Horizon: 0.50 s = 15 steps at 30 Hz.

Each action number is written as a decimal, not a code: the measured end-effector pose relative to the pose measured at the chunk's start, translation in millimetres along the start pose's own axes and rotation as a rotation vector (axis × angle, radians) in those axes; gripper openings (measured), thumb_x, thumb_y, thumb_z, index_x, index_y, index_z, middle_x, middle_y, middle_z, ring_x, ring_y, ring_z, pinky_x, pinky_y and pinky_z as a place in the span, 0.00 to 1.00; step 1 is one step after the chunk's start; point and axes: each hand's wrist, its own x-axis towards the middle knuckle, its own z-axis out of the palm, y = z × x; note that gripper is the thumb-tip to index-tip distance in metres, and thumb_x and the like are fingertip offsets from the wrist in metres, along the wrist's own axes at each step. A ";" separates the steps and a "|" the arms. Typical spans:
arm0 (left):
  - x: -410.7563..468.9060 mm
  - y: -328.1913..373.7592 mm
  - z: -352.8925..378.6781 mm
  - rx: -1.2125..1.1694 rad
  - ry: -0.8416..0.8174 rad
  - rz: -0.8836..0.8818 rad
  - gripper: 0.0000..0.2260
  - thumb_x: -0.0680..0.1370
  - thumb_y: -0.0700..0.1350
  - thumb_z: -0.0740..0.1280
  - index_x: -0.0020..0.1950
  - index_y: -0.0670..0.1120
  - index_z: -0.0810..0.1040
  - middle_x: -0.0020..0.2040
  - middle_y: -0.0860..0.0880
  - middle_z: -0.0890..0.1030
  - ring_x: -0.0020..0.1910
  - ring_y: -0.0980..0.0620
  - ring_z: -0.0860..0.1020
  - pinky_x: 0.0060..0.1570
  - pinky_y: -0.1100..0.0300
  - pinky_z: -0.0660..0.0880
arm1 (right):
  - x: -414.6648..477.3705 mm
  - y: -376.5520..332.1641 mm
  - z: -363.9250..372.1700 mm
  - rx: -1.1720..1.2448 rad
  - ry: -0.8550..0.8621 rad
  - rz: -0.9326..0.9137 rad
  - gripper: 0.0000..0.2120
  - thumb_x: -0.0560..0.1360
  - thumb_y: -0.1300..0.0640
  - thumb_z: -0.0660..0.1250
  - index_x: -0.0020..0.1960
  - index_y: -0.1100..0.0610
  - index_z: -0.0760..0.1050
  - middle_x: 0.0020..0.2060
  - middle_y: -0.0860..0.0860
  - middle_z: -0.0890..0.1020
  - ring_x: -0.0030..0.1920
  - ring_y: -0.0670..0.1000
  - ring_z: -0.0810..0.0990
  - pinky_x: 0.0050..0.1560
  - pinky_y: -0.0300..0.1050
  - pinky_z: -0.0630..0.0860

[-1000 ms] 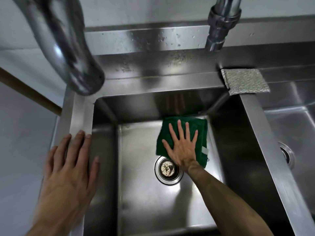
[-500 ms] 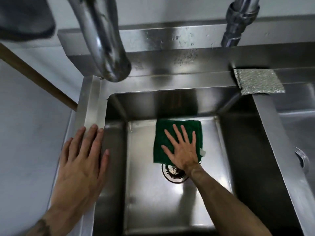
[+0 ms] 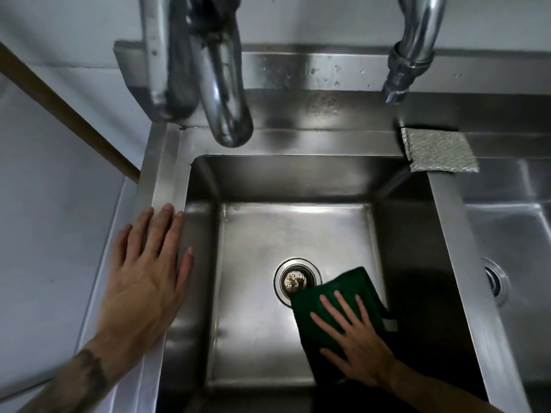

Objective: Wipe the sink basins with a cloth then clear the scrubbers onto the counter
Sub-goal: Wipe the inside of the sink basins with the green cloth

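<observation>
Fingers (image 3: 343, 305) of the right hand (image 3: 360, 350) are straight and spread, pressing flat on the dark green folded terry cloth (image 3: 337, 284), with no grip round it. Cloth lies on the floor of the left stainless steel sink basin (image 3: 262, 234), near-right corner, its far corner touching the rim of the round metal drain strainer (image 3: 296, 278). Left hand (image 3: 146, 272) is flat too, fingers (image 3: 165, 225) straight and mostly together, palm-down on that basin's left rim, holding nothing. Progress, my read: mid-wipe in the first basin. Floor shows wet streaks, walls I can't judge. The cloth isn't in the right stainless steel basin (image 3: 512, 234), so I assume that one is still to do. Scrubbers aren't cleared: one silvery square mesh scrubber pad (image 3: 438, 150) sits at the back end of the steel divider (image 3: 453, 234) between the basins. Any others are out of view. Call it under half done. Writing: none readable. The small white tag (image 3: 390, 324) at the cloth's right edge looks blank, the forearm tattoo (image 3: 89, 374) is too blurred, and the two chrome tap spouts (image 3: 226, 93) show no marking.
</observation>
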 end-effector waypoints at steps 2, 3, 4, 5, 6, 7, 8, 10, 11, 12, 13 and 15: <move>-0.9 0.0 1.4 0.012 0.005 0.008 0.29 0.88 0.56 0.47 0.83 0.39 0.62 0.82 0.36 0.64 0.83 0.34 0.61 0.79 0.34 0.60 | 5.2 -12.9 -1.5 0.029 -0.002 -0.042 0.34 0.80 0.32 0.55 0.82 0.43 0.53 0.82 0.53 0.55 0.81 0.63 0.54 0.73 0.72 0.55; -0.8 -0.6 1.5 0.011 0.015 0.003 0.29 0.88 0.56 0.47 0.83 0.39 0.62 0.83 0.36 0.64 0.83 0.35 0.61 0.79 0.34 0.61 | 9.4 -22.3 -2.1 0.041 -0.006 -0.081 0.34 0.81 0.32 0.55 0.82 0.43 0.53 0.83 0.53 0.54 0.81 0.63 0.54 0.74 0.72 0.54; -1.5 -1.2 2.4 0.011 0.027 0.003 0.29 0.88 0.56 0.47 0.83 0.39 0.61 0.83 0.37 0.64 0.83 0.35 0.61 0.79 0.34 0.61 | 15.0 -31.5 -2.5 0.047 -0.004 -0.130 0.33 0.81 0.33 0.55 0.82 0.43 0.53 0.83 0.52 0.54 0.81 0.63 0.53 0.74 0.71 0.53; -2.3 -1.7 3.1 0.012 0.034 0.005 0.29 0.88 0.56 0.47 0.84 0.39 0.61 0.83 0.37 0.64 0.83 0.35 0.60 0.79 0.34 0.61 | 21.9 -40.7 -2.5 0.049 -0.001 -0.184 0.33 0.81 0.33 0.54 0.82 0.42 0.53 0.83 0.52 0.53 0.81 0.62 0.53 0.74 0.71 0.53; -2.4 -1.1 3.2 0.010 0.038 0.005 0.29 0.88 0.56 0.47 0.84 0.40 0.61 0.83 0.37 0.64 0.83 0.35 0.60 0.79 0.34 0.61 | 29.8 -49.5 -2.5 0.045 0.004 -0.242 0.32 0.82 0.34 0.54 0.82 0.42 0.53 0.83 0.51 0.53 0.82 0.61 0.52 0.75 0.70 0.52; -2.3 -0.1 2.8 0.007 0.040 -0.001 0.28 0.88 0.55 0.48 0.84 0.40 0.61 0.83 0.37 0.64 0.83 0.36 0.60 0.79 0.34 0.61 | 38.3 -58.6 -2.9 0.029 0.000 -0.302 0.31 0.82 0.35 0.53 0.82 0.42 0.54 0.83 0.51 0.53 0.82 0.61 0.52 0.75 0.69 0.52; -2.1 0.1 3.3 0.010 0.045 -0.008 0.28 0.88 0.55 0.49 0.84 0.40 0.61 0.83 0.38 0.64 0.83 0.36 0.61 0.79 0.35 0.61 | 47.5 -69.3 -2.9 0.018 -0.015 -0.355 0.30 0.83 0.36 0.53 0.82 0.42 0.55 0.83 0.50 0.54 0.82 0.60 0.52 0.75 0.68 0.51; -0.5 1.2 3.5 0.011 0.059 -0.031 0.27 0.88 0.55 0.49 0.83 0.41 0.62 0.83 0.39 0.65 0.82 0.37 0.62 0.80 0.36 0.60 | 70.5 -90.7 -1.9 0.006 -0.056 -0.410 0.28 0.83 0.37 0.53 0.81 0.42 0.56 0.83 0.49 0.55 0.82 0.58 0.52 0.76 0.66 0.51; 0.6 2.1 3.2 0.009 0.059 -0.042 0.27 0.88 0.55 0.49 0.83 0.42 0.63 0.83 0.40 0.66 0.82 0.38 0.62 0.80 0.37 0.60 | 82.5 -102.5 -3.6 0.011 -0.071 -0.405 0.27 0.83 0.38 0.54 0.80 0.42 0.58 0.82 0.48 0.57 0.82 0.58 0.53 0.76 0.66 0.51; 1.0 2.4 3.3 0.011 0.055 -0.046 0.27 0.88 0.55 0.48 0.83 0.42 0.63 0.83 0.40 0.66 0.83 0.38 0.62 0.81 0.37 0.59 | 94.6 -115.9 -6.8 0.040 -0.083 -0.376 0.25 0.83 0.40 0.55 0.79 0.42 0.60 0.82 0.47 0.59 0.82 0.57 0.54 0.76 0.65 0.51; 0.9 2.1 3.6 0.016 0.047 -0.044 0.27 0.88 0.55 0.48 0.84 0.42 0.63 0.83 0.41 0.66 0.83 0.39 0.62 0.81 0.38 0.59 | 107.2 -130.6 -7.9 0.087 -0.083 -0.337 0.24 0.83 0.41 0.55 0.78 0.42 0.63 0.81 0.46 0.61 0.81 0.56 0.56 0.76 0.64 0.52; 0.0 1.9 3.4 0.015 0.018 -0.041 0.27 0.88 0.55 0.48 0.84 0.43 0.61 0.84 0.41 0.63 0.84 0.40 0.60 0.81 0.38 0.59 | 121.1 -157.0 -12.8 0.263 -0.071 -0.234 0.19 0.84 0.43 0.54 0.72 0.44 0.71 0.78 0.45 0.67 0.81 0.53 0.59 0.76 0.63 0.52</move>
